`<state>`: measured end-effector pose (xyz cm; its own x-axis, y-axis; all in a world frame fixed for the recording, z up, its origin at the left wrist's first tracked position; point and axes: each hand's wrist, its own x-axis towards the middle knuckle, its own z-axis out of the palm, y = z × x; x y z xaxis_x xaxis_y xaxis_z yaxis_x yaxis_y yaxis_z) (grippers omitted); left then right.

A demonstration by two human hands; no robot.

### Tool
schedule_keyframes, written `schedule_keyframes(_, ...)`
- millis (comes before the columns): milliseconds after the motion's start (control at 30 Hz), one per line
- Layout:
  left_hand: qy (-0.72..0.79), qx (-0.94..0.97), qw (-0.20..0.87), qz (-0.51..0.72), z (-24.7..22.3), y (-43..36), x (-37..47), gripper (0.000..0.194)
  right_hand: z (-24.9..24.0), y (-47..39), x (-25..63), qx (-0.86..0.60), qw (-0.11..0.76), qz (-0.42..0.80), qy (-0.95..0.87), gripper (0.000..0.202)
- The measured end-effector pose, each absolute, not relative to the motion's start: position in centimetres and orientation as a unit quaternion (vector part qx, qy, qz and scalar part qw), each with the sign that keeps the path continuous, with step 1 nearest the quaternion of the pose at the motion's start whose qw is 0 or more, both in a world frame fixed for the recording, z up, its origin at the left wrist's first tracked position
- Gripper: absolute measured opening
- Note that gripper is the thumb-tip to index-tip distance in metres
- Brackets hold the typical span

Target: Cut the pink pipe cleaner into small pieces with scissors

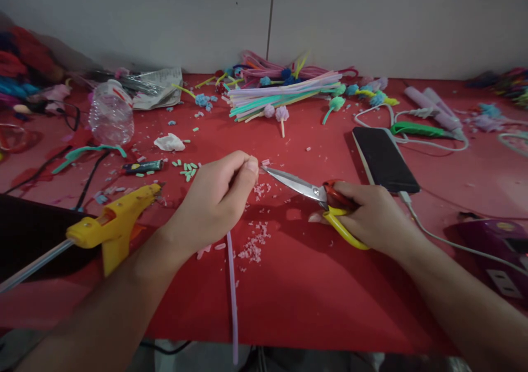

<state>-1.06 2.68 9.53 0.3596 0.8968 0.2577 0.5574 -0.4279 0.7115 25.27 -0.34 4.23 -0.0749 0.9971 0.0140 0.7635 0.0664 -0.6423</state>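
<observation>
My left hand (223, 196) is closed in a pinch around a lilac pipe cleaner (231, 289), whose long tail hangs down past the table's front edge. Its upper end is hidden by my fingers. In my right hand (367, 212) is a pair of scissors (301, 186) with one red and one yellow handle. The blades look closed, and their tip points at my left fingertips, very close to them. Pink clippings (256, 243) lie scattered on the red table (297, 300) below, with green pieces (188, 170) to the left.
A yellow glue gun (119, 218) stands at left, near a clear plastic bottle (111, 114). Bundled pipe cleaners (280, 94) lie at the back. On the right are a phone (385, 157) with a white cable, a green cutter (423, 129) and a purple power strip (495, 251).
</observation>
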Motion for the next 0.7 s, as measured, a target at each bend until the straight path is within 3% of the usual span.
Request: schedule_keyframes(700, 0.473, 0.781, 0.247, 0.326, 9.41, 2.69, -1.2, 0.029, 4.38, -0.49, 25.26, -0.641, 0.233, 0.258, -0.684, 0.075)
